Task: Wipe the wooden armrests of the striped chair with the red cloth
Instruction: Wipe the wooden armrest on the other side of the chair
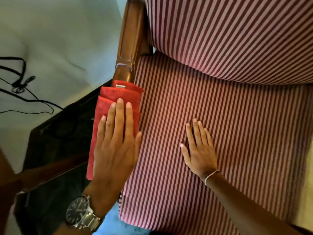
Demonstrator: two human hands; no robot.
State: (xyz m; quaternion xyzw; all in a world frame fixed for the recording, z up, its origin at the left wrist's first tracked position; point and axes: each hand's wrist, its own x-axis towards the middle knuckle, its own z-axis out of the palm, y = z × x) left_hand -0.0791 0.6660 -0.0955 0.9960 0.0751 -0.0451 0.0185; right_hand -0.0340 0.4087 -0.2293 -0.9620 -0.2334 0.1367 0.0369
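Observation:
The striped chair fills the right of the head view, with its red and pink seat cushion point(228, 124) and back cushion point(228, 31). Its left wooden armrest point(130, 34) runs up the middle of the frame. A folded red cloth point(108, 106) lies over the near part of that armrest. My left hand point(116, 141) presses flat on the cloth, fingers extended, a metal watch on the wrist. My right hand point(198, 148) rests flat on the seat cushion, fingers apart, holding nothing. The other armrest is out of view.
A dark wooden table point(55, 141) stands just left of the armrest. Beyond it is a white surface point(59, 39) with black cables point(22, 82) lying on it. Blue floor point(115, 224) shows below the seat's front edge.

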